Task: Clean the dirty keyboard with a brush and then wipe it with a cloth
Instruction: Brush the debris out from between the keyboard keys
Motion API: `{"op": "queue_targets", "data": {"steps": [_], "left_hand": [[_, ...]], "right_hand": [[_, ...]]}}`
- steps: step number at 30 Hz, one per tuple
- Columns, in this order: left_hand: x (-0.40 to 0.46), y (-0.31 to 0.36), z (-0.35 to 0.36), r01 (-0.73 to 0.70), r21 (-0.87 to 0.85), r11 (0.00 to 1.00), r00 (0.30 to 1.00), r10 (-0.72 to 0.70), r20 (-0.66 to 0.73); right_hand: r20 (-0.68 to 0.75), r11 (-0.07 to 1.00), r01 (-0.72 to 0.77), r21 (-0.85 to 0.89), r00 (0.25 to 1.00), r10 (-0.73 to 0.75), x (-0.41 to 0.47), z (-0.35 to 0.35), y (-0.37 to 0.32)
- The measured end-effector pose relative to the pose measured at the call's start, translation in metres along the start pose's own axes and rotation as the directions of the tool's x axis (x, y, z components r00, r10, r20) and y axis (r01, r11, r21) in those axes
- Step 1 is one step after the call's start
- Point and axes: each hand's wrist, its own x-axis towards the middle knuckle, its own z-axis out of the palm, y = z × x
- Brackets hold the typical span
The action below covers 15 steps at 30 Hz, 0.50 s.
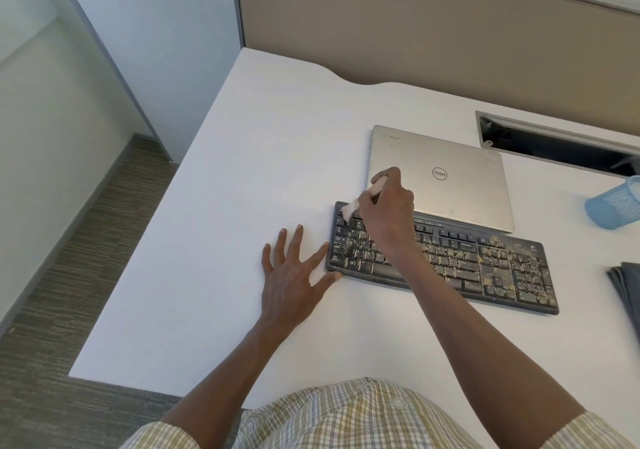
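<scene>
Now, right hand (pixel 386 213) pinching brush (pixel 363 200) over dirty keyboard (pixel 485 268), left hand (pixel 294 275) spread flat on desk (pixel 242 188).

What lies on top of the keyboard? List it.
Yellowish crumbs cover the keyboard. The right hand holds a brush on its far-left corner; keys beneath that hand and forearm are hidden.

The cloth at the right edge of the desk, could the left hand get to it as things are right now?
Probably not easily. The left hand lies flat on the desk left of the keyboard, while the cloth is beyond its far end, and the right hand, holding the brush, has its arm across the path.
</scene>
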Motion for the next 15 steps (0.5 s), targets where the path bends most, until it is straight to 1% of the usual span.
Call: {"op": "queue_targets", "data": {"steps": [4, 8, 12, 15], "left_hand": [[0.0, 0.0006, 0.0, 0.004, -0.017, 1.0, 1.0, -0.004, 0.0], [0.0001, 0.0006, -0.0005, 0.005, 0.003, 1.0, 1.0, -0.005, 0.01], [0.0001, 0.0007, -0.0005, 0.002, -0.002, 1.0, 1.0, -0.002, 0.006], [0.0001, 0.0005, -0.0005, -0.002, -0.002, 1.0, 1.0, 0.002, 0.001]], "right_hand": [[0.066, 0.997, -0.003, -0.071, 0.998, 0.007, -0.0024, 0.0015, 0.002], [0.005, 1.0, -0.01, -0.012, 1.0, 0.01, -0.0023, 0.0004, 0.0012], [0.08, 0.997, 0.01, -0.07, 0.997, -0.004, -0.0048, -0.0004, 0.0016], [0.045, 0.999, 0.026, -0.04, 0.999, -0.024, -0.0035, -0.0016, 0.0006]]}}
